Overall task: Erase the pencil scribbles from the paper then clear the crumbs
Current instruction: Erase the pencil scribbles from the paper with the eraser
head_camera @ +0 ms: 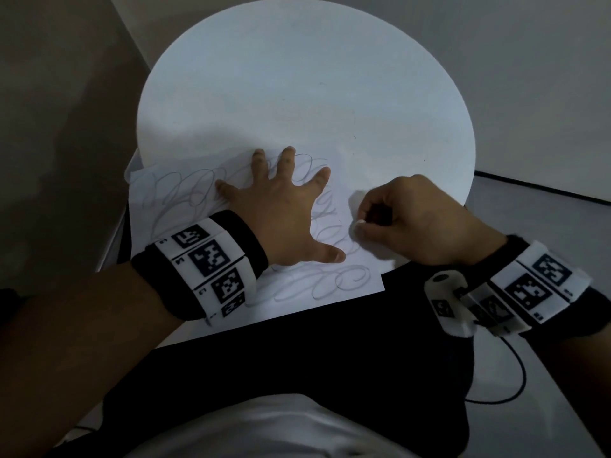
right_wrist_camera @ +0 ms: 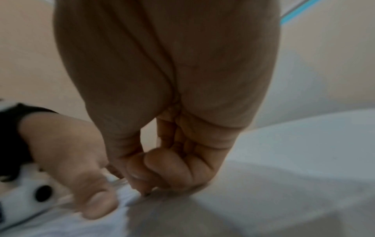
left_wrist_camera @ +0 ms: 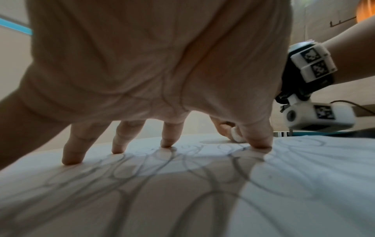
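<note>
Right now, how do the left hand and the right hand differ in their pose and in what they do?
The left hand lies spread on the paper with straight fingers, pressing it down over the scribbles; the right hand is curled, pinching a small white eraser. The left hand rests in the middle of the sheet; the right hand works at its right edge. Both wear marker wristbands and both are over the round white table.

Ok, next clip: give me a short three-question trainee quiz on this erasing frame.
1. True or false: the left hand lies spread flat on the paper.
2. What does the right hand pinch? A) pencil B) eraser C) cloth
3. Fill in: the paper overhangs the round ____.

Key: 1 true; 2 B; 3 table. The scribbles mostly remain.
</note>
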A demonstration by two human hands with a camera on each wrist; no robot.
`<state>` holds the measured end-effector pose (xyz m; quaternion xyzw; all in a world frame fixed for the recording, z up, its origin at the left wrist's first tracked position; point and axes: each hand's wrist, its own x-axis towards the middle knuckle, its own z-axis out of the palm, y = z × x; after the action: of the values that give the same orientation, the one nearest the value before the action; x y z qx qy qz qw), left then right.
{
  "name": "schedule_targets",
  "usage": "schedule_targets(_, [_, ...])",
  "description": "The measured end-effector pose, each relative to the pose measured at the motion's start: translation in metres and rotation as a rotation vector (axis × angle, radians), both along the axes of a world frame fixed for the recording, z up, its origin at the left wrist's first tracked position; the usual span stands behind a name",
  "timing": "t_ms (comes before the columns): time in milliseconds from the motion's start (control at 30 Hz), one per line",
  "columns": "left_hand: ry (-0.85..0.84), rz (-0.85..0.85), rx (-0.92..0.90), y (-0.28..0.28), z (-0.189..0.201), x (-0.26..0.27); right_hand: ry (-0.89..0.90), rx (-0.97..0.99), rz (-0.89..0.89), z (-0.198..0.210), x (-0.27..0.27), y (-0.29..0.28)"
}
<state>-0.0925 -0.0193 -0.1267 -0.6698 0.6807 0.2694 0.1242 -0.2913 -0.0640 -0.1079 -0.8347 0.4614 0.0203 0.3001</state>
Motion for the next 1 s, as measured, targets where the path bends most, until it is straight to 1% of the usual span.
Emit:
schedule_targets(67, [-0.008, -0.003, -0.001, 0.000, 0.000, 0.000, 0.002, 0.043, 0.041, 0.000, 0.002, 0.004])
schedule_targets(167, [-0.013, -0.003, 0.003, 0.000, 0.001, -0.001, 0.000, 0.033, -0.013, 0.001, -0.002, 0.002])
schedule_targets(300, [-0.012, -0.011, 0.005, -0.001, 0.000, 0.002, 0.031, 0.082, 0.012, 0.001, -0.001, 0.001])
schedule_targets(333, [-0.013, -0.014, 0.007, 0.000, 0.001, 0.001, 0.032, 0.081, -0.007, 0.002, -0.002, 0.001])
schedule_targets(400, [-0.016, -0.018, 0.004, 0.000, 0.000, 0.001, 0.016, 0.008, -0.085, 0.006, -0.007, -0.006])
schedule_targets(433, [-0.017, -0.022, 0.005, 0.000, 0.000, 0.002, -0.053, 0.031, -0.141, 0.010, -0.009, -0.010])
schedule_targets(467, [-0.020, -0.030, 0.007, 0.000, -0.001, 0.002, -0.171, 0.140, -0.194, 0.014, -0.010, -0.011])
schedule_targets(533, [-0.042, -0.054, 0.010, 0.001, -0.002, 0.003, -0.409, 0.509, -0.240, 0.020, -0.003, -0.001])
schedule_targets(567, [-0.055, -0.069, 0.006, 0.002, -0.002, 0.003, -0.467, 0.708, -0.248, 0.019, 0.002, 0.006])
schedule_targets(600, [-0.065, -0.079, 0.001, 0.002, -0.003, 0.003, -0.483, 0.835, -0.254, 0.015, 0.007, 0.011])
schedule_targets(633, [-0.071, -0.085, -0.001, 0.002, -0.003, 0.003, -0.524, 0.885, -0.292, 0.008, 0.011, 0.013])
schedule_targets(667, [-0.073, -0.087, 0.002, 0.002, -0.003, 0.004, -0.607, 0.872, -0.383, 0.002, 0.014, 0.011])
schedule_targets(733, [-0.069, -0.082, 0.012, 0.002, -0.002, 0.004, -0.821, 0.732, -0.598, -0.002, 0.017, -0.002])
schedule_targets(767, [-0.065, -0.082, 0.016, 0.002, -0.002, 0.005, -0.885, 0.703, -0.634, -0.001, 0.016, -0.007])
schedule_targets(800, [-0.062, -0.084, 0.017, 0.001, -0.002, 0.005, -0.910, 0.748, -0.617, 0.000, 0.015, -0.008])
schedule_targets(833, [-0.061, -0.086, 0.013, 0.001, -0.003, 0.005, -0.891, 0.858, -0.554, -0.001, 0.013, -0.007])
schedule_targets(867, [-0.060, -0.086, 0.010, 0.002, -0.004, 0.006, -0.798, 0.967, -0.465, -0.002, 0.012, -0.003])
schedule_targets(900, [-0.057, -0.086, 0.012, 0.002, -0.004, 0.006, -0.694, 1.000, -0.404, -0.006, 0.012, 0.001])
schedule_targets(933, [-0.055, -0.087, 0.015, 0.003, -0.005, 0.006, -0.648, 0.949, -0.413, -0.008, 0.014, 0.002])
schedule_targets(967, [-0.055, -0.089, 0.013, 0.002, -0.005, 0.005, -0.709, 0.859, -0.489, -0.009, 0.017, -0.001])
schedule_targets(1000, [-0.055, -0.095, 0.006, 0.002, -0.005, 0.005, -0.825, 0.755, -0.598, -0.009, 0.017, -0.007])
